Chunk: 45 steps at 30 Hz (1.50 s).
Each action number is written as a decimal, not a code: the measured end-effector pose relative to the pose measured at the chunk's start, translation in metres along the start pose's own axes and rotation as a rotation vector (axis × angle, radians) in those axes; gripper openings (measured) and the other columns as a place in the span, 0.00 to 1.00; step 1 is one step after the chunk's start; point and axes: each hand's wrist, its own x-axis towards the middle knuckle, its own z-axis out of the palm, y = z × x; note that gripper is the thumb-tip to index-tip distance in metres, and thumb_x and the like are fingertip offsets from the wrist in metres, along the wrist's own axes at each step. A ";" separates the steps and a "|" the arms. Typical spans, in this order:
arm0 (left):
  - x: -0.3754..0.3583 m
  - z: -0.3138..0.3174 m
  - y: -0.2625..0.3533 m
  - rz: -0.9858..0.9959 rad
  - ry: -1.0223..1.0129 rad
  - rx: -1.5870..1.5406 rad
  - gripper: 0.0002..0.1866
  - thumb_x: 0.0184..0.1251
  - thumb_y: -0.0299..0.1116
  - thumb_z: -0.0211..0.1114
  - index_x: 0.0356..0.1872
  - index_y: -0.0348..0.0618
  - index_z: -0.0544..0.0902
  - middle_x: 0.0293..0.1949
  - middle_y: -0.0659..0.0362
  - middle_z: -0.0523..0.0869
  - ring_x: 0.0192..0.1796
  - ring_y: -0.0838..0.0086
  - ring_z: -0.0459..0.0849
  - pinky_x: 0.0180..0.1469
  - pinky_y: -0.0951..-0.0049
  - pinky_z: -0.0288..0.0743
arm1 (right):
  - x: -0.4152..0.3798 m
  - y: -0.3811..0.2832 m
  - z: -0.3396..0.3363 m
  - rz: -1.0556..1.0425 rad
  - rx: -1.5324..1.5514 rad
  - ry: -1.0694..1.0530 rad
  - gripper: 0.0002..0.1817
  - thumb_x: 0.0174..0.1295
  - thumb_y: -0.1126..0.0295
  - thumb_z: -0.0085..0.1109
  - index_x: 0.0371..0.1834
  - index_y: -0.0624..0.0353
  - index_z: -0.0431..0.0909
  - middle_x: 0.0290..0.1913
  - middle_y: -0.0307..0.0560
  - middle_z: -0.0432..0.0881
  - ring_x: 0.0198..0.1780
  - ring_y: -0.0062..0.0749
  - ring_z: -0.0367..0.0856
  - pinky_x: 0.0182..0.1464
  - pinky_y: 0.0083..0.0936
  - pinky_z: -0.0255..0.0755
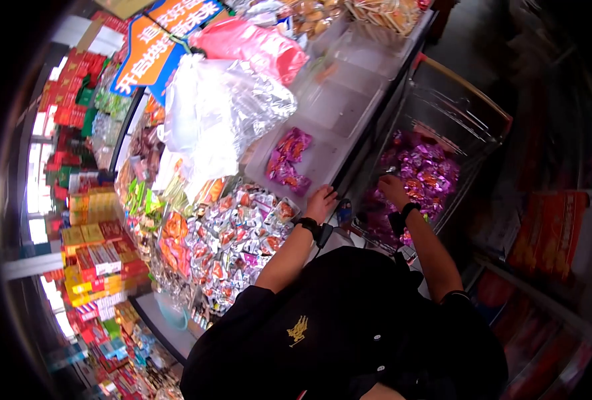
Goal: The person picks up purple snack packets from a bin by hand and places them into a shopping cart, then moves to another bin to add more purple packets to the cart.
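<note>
My left hand point(321, 201), with a black watch on the wrist, rests on the near rim of a clear plastic bin point(339, 107); its fingers lie loosely on the edge and hold nothing. A small heap of purple candy packets point(288, 160) lies in that bin, just beyond the hand. My right hand point(393, 189), with a black wristband, reaches down into a wire cart point(469, 100) filled with purple wrapped candies point(429, 170). Its fingers are buried among the candies, so I cannot tell whether they grip any.
Left of the bin lies a tray of silver-and-red wrapped sweets point(236, 233). A white and foil bag point(222, 113) and a pink bag point(256, 43) lie above it. Shelves of boxed goods point(96, 253) run along the left. A red carton point(549, 230) stands at right.
</note>
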 end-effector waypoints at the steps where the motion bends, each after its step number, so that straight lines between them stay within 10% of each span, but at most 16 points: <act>1: 0.002 -0.013 0.003 0.177 -0.053 0.214 0.15 0.67 0.37 0.53 0.53 0.47 0.70 0.50 0.58 0.79 0.52 0.66 0.79 0.54 0.65 0.72 | 0.001 -0.023 0.010 0.008 -0.026 -0.054 0.11 0.59 0.69 0.54 0.39 0.66 0.77 0.31 0.41 0.80 0.33 0.22 0.77 0.34 0.21 0.71; 4: -0.007 -0.021 0.030 0.267 0.036 0.344 0.14 0.66 0.35 0.54 0.50 0.47 0.70 0.48 0.57 0.81 0.50 0.67 0.80 0.53 0.66 0.73 | 0.042 -0.013 0.060 -0.065 -0.088 -0.104 0.13 0.59 0.69 0.54 0.43 0.67 0.76 0.33 0.42 0.80 0.34 0.23 0.78 0.36 0.21 0.72; 6: -0.002 -0.017 0.046 -0.091 0.220 -0.331 0.14 0.65 0.34 0.55 0.50 0.47 0.70 0.47 0.57 0.81 0.49 0.67 0.80 0.51 0.67 0.73 | 0.058 -0.026 0.088 -0.095 -0.086 -0.168 0.14 0.59 0.69 0.55 0.46 0.66 0.75 0.34 0.43 0.80 0.34 0.24 0.78 0.37 0.21 0.73; 15: 0.072 -0.136 0.037 -0.046 0.316 0.038 0.15 0.62 0.27 0.53 0.51 0.40 0.71 0.40 0.59 0.80 0.36 0.76 0.79 0.39 0.76 0.73 | 0.114 -0.049 0.202 -0.071 -0.127 -0.385 0.16 0.60 0.70 0.55 0.48 0.68 0.75 0.37 0.45 0.81 0.34 0.27 0.80 0.37 0.23 0.75; 18: 0.092 -0.156 0.031 0.043 0.665 0.126 0.18 0.61 0.23 0.48 0.53 0.37 0.70 0.42 0.56 0.79 0.33 0.73 0.79 0.36 0.76 0.73 | 0.134 -0.043 0.224 -0.102 -0.175 -0.433 0.16 0.60 0.69 0.54 0.49 0.68 0.74 0.38 0.47 0.81 0.36 0.30 0.80 0.40 0.25 0.75; 21: 0.032 -0.052 0.177 -0.095 0.789 0.162 0.25 0.57 0.19 0.43 0.59 0.37 0.66 0.52 0.52 0.74 0.47 0.67 0.78 0.52 0.68 0.71 | 0.148 -0.079 0.247 -0.086 -0.192 -0.401 0.17 0.61 0.69 0.54 0.50 0.68 0.74 0.42 0.50 0.81 0.42 0.34 0.80 0.45 0.28 0.74; 24: 0.067 -0.099 0.130 -0.106 0.905 0.195 0.27 0.55 0.18 0.44 0.60 0.39 0.67 0.56 0.49 0.72 0.57 0.61 0.73 0.60 0.64 0.66 | 0.152 -0.096 0.268 -0.081 -0.174 -0.411 0.17 0.62 0.68 0.52 0.52 0.67 0.73 0.49 0.53 0.79 0.51 0.36 0.78 0.52 0.29 0.70; 32: 0.093 -0.132 0.100 0.018 0.862 0.625 0.25 0.52 0.26 0.51 0.55 0.33 0.71 0.55 0.41 0.72 0.60 0.49 0.70 0.63 0.60 0.62 | 0.182 -0.122 0.297 0.045 -0.169 -0.530 0.15 0.62 0.73 0.51 0.52 0.66 0.73 0.47 0.49 0.80 0.46 0.31 0.77 0.50 0.29 0.69; 35: 0.104 -0.147 0.083 0.014 0.804 0.666 0.22 0.52 0.28 0.54 0.51 0.33 0.74 0.50 0.42 0.77 0.54 0.47 0.74 0.57 0.57 0.67 | 0.214 -0.028 0.336 -0.255 -0.022 -0.431 0.12 0.62 0.74 0.51 0.46 0.66 0.75 0.40 0.45 0.82 0.43 0.29 0.77 0.47 0.28 0.70; 45: 0.053 -0.085 0.123 0.094 0.664 0.355 0.14 0.59 0.27 0.58 0.46 0.34 0.76 0.37 0.52 0.82 0.42 0.67 0.81 0.45 0.68 0.74 | 0.179 -0.076 0.286 0.016 0.172 -0.359 0.03 0.64 0.74 0.49 0.38 0.60 0.69 0.36 0.41 0.74 0.39 0.27 0.77 0.41 0.28 0.78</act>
